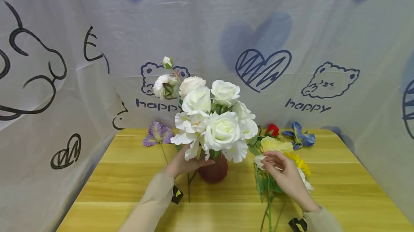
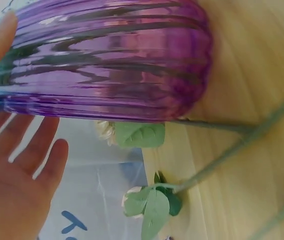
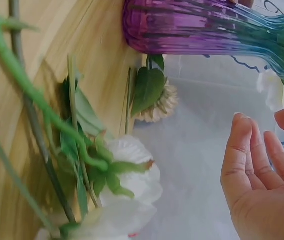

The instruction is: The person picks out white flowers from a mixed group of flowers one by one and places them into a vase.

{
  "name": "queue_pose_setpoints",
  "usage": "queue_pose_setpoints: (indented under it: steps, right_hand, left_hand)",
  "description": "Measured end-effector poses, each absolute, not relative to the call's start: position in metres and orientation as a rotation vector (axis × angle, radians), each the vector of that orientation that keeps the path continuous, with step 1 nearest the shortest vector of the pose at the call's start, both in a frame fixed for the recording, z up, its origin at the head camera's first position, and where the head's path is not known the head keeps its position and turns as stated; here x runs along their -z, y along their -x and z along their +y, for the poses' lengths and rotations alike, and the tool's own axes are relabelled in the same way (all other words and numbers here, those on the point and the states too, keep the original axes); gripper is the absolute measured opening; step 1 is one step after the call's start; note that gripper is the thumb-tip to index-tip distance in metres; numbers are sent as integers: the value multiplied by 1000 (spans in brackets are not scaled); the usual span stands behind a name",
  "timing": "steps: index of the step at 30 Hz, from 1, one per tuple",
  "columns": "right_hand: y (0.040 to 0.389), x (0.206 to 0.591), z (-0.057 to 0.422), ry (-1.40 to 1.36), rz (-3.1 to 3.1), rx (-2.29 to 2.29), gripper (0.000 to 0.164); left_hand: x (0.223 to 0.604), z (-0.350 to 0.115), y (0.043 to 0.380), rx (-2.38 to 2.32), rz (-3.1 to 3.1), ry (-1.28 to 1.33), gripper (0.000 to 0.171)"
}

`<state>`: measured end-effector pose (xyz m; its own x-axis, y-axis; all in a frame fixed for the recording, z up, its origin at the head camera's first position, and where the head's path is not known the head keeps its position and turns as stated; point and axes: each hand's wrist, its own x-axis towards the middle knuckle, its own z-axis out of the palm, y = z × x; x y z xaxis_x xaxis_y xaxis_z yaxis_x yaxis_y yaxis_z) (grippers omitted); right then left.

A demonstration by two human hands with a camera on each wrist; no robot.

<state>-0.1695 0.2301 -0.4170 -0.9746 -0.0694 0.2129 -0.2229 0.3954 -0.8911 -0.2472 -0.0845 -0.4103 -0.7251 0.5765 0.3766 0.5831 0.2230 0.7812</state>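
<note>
A ribbed glass vase (image 2: 111,65), purple at its base and blue-green toward the neck (image 3: 282,45), stands on the wooden table. It carries a bouquet of white roses (image 1: 223,131) and other pale flowers. My left hand (image 1: 184,163) holds the vase just below the blooms, thumb in front and fingers at the far side, their tips partly hidden. To the right of the vase, my right hand (image 1: 284,176) hovers over loose flowers, fingers loosely bent and nothing between them. A small white bloom (image 1: 260,162) appears beside its fingertips in the head view.
Loose stems lie at right with a yellow flower (image 1: 300,163), a red rose (image 1: 272,130) and a blue iris (image 1: 299,135). A purple flower (image 1: 157,134) lies back left. Printed cloth (image 1: 200,37) hangs behind the table (image 1: 343,189).
</note>
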Motion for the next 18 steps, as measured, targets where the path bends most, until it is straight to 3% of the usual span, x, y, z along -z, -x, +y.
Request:
queue_pose_setpoints:
  steps: [7,14,18]
  right_hand:
    - [162,411,242,-224,-2609,-1419,25]
    - [155,412,257,-301,-2737,-1200,18]
    - [151,414,263,-360,-2898,-1116,17]
  left_hand:
    - [430,-99,229,1246,-2351,833,71]
    - [433,-95,195,851,-2406,838,26]
    - [432,-85,176,693,-2498,1004,24]
